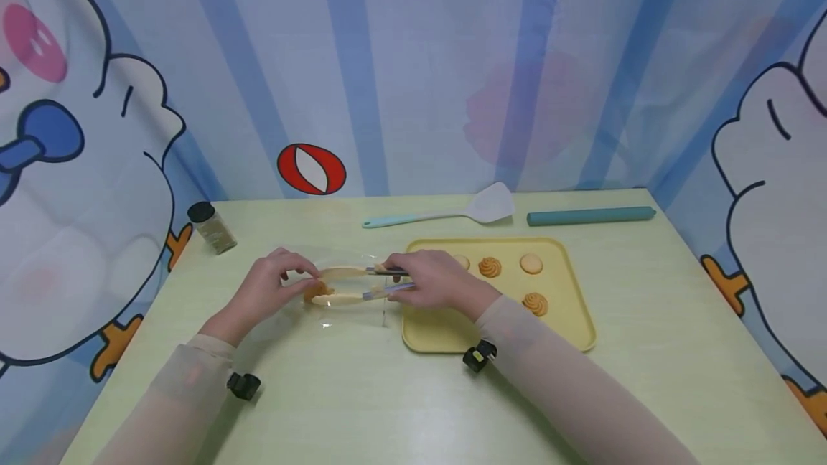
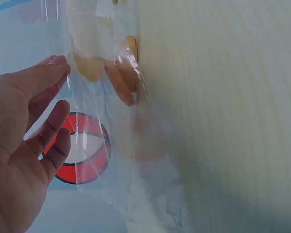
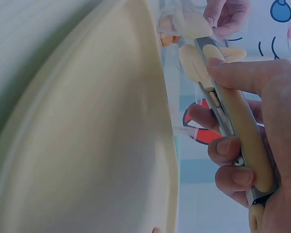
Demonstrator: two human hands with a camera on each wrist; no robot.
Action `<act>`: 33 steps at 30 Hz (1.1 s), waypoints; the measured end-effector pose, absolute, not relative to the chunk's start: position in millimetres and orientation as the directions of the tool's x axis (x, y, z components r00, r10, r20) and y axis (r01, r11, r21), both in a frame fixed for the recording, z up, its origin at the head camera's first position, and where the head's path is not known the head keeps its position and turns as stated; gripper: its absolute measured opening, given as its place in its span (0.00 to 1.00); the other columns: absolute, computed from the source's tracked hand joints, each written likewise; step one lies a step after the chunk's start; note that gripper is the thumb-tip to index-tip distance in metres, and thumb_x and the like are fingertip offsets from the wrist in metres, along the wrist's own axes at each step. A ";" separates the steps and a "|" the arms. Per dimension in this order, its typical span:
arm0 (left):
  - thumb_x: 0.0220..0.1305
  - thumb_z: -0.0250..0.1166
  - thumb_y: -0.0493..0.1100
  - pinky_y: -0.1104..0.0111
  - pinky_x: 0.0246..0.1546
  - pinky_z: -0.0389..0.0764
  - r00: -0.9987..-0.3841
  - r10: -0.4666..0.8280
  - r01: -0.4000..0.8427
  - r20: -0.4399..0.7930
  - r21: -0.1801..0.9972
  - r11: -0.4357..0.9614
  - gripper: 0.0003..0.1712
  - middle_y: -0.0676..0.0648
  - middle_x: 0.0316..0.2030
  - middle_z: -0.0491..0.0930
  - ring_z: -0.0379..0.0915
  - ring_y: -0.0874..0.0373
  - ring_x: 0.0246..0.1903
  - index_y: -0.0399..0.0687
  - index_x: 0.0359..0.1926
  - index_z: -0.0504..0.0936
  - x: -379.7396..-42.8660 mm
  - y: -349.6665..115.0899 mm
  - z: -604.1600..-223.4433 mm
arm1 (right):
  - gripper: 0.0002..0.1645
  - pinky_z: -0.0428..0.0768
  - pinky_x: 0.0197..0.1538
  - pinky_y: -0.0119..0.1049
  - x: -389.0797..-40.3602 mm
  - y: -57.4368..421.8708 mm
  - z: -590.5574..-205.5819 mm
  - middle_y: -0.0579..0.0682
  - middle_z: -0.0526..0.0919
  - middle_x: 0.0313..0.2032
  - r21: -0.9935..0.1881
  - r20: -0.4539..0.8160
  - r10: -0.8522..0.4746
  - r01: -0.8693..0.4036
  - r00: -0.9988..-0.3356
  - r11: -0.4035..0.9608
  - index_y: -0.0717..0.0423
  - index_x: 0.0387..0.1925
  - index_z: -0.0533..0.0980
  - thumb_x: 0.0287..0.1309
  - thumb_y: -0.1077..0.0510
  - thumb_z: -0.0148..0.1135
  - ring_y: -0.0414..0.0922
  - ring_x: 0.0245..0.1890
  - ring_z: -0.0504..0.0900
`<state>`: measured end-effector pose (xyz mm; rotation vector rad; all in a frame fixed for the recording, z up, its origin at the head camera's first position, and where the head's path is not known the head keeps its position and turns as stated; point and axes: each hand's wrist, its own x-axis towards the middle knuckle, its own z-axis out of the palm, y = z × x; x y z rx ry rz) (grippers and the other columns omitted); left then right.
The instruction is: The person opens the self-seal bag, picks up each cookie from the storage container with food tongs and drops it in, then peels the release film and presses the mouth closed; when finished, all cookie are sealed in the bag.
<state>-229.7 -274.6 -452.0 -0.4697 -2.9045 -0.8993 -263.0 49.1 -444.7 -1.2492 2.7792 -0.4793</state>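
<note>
A clear plastic bag (image 1: 354,318) lies on the table with orange-brown cookies (image 2: 123,73) inside, blurred by the shiny film. My left hand (image 1: 268,285) pinches the bag's edge between thumb and forefinger; in the left wrist view its other fingers are loosely bent. My right hand (image 1: 436,280) grips the tongs (image 3: 242,121), thumb on one arm and fingers around the other. Their cream-coloured tips stand apart and reach into the bag, close to the cookies. Whether they touch a cookie is hard to tell.
Right of the bag, a yellow tray (image 1: 426,336) bears several cookies, swirled (image 1: 535,303) and round (image 1: 531,263). Behind it lie a spatula (image 1: 491,204) and a teal rolling pin (image 1: 591,216). A black-lidded jar (image 1: 216,233) stands at the back left.
</note>
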 end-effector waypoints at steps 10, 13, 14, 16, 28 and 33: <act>0.64 0.74 0.42 0.59 0.46 0.78 -0.952 0.273 0.303 0.137 0.526 0.794 0.07 0.53 0.44 0.86 0.75 0.54 0.48 0.59 0.42 0.90 -232.1 -275.7 -453.8 | 0.29 0.83 0.39 0.44 -250.1 98.3 -442.1 0.45 0.89 0.50 -0.284 0.114 -0.682 -0.682 -0.722 0.674 0.47 0.61 0.78 0.64 0.40 0.69 0.44 0.41 0.88; 0.64 0.74 0.42 0.59 0.45 0.78 -0.950 0.283 0.308 0.130 0.529 0.791 0.07 0.53 0.43 0.87 0.74 0.54 0.47 0.60 0.42 0.90 -231.6 -277.0 -455.8 | 0.30 0.84 0.42 0.45 -245.1 119.1 -445.6 0.45 0.88 0.53 -0.282 0.134 -0.670 -0.676 -0.730 0.681 0.47 0.62 0.78 0.64 0.39 0.69 0.45 0.45 0.89; 0.64 0.74 0.41 0.59 0.45 0.77 -0.950 0.285 0.307 0.125 0.531 0.790 0.07 0.54 0.43 0.87 0.74 0.55 0.47 0.60 0.41 0.90 -231.5 -277.4 -456.6 | 0.30 0.84 0.43 0.45 -243.4 126.7 -446.9 0.45 0.88 0.54 -0.280 0.137 -0.665 -0.672 -0.735 0.685 0.47 0.62 0.77 0.64 0.39 0.69 0.45 0.46 0.89; 0.64 0.74 0.41 0.59 0.46 0.77 -0.951 0.285 0.302 0.117 0.536 0.789 0.08 0.54 0.43 0.86 0.74 0.55 0.47 0.61 0.41 0.90 -231.5 -277.8 -458.0 | 0.31 0.84 0.43 0.45 -240.0 142.1 -448.9 0.45 0.88 0.55 -0.270 0.148 -0.653 -0.665 -0.743 0.696 0.46 0.63 0.77 0.64 0.39 0.69 0.45 0.46 0.89; 0.65 0.74 0.42 0.58 0.47 0.78 -0.959 0.270 0.272 0.088 0.555 0.786 0.07 0.54 0.43 0.86 0.74 0.54 0.48 0.61 0.42 0.90 -230.5 -276.7 -461.5 | 0.30 0.76 0.34 0.39 -225.9 220.6 -440.2 0.42 0.89 0.43 -0.276 0.188 -0.545 -0.577 -0.817 0.769 0.44 0.61 0.78 0.61 0.40 0.72 0.38 0.31 0.80; 0.65 0.74 0.43 0.58 0.47 0.77 -0.956 0.277 0.281 0.093 0.555 0.783 0.07 0.55 0.43 0.86 0.74 0.55 0.48 0.61 0.43 0.91 -232.1 -276.2 -462.7 | 0.31 0.76 0.33 0.39 -215.8 249.9 -432.7 0.45 0.89 0.43 -0.244 0.163 -0.490 -0.517 -0.856 0.821 0.47 0.61 0.78 0.61 0.41 0.72 0.38 0.30 0.80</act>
